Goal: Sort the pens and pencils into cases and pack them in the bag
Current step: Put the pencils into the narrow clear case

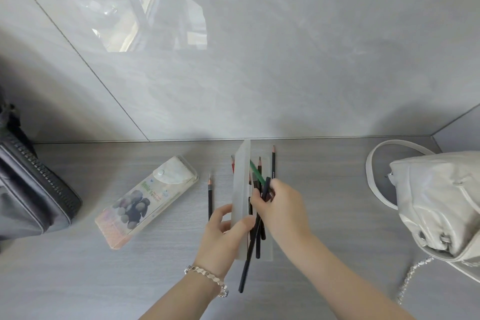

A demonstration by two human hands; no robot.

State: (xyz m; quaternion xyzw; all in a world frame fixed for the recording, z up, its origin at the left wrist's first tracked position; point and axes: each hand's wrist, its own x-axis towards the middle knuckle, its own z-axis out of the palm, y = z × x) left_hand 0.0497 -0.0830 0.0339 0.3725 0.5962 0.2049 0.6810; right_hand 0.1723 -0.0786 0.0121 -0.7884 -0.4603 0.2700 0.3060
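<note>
The left hand [225, 231] grips the raised lid [242, 189] of a translucent plastic case [268, 249] lying on the grey table [104, 280]. The right hand [279, 206] pinches a long black pencil [253, 239] above the open case, which holds several dark pencils and a green one [257, 173]. One black pencil [210, 196] lies on the table just left of the case. A printed pouch [148, 199], snapped closed, lies further left. A white bag [439, 205] sits at right, a black bag [28, 197] at left.

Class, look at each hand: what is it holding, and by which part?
Left hand: the frosted translucent plastic case lid, by its near end. Right hand: a long black pencil, near its upper end.
</note>
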